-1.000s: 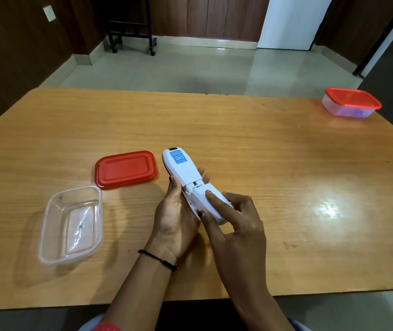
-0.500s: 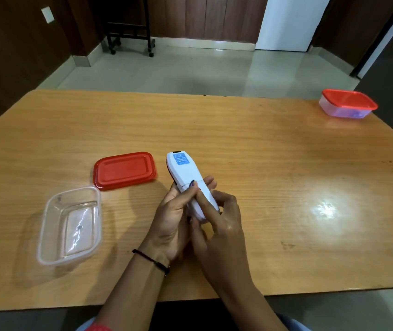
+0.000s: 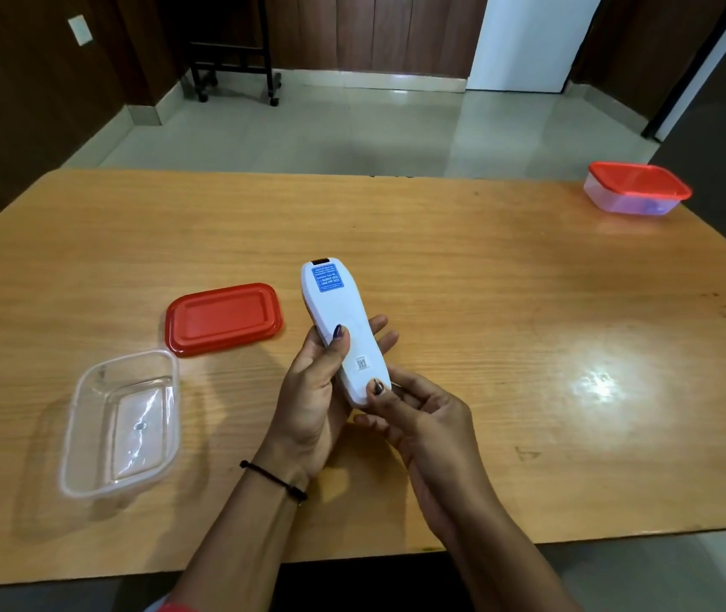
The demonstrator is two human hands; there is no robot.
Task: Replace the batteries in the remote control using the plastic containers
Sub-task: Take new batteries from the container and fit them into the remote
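Observation:
A white remote control (image 3: pixel 343 322) lies back side up above the table's middle, a blue label near its far end and its battery cover flush with the body. My left hand (image 3: pixel 312 390) cradles it from underneath, thumb on its back. My right hand (image 3: pixel 418 417) grips the near end, thumb pressed on the cover. An open clear plastic container (image 3: pixel 120 424) sits at the left, nothing visible inside it. Its red lid (image 3: pixel 224 318) lies flat just behind it. A second container with a red lid on (image 3: pixel 637 187) stands at the far right corner.
The wooden table (image 3: pixel 506 302) spreads wide to the right with a bright light glare. Beyond its far edge are a tiled floor and a black wheeled stand (image 3: pixel 233 68).
The battery cover, lifted off the remote's back a second ago, now sits flat on it. My right thumb has slid to the remote's near end.

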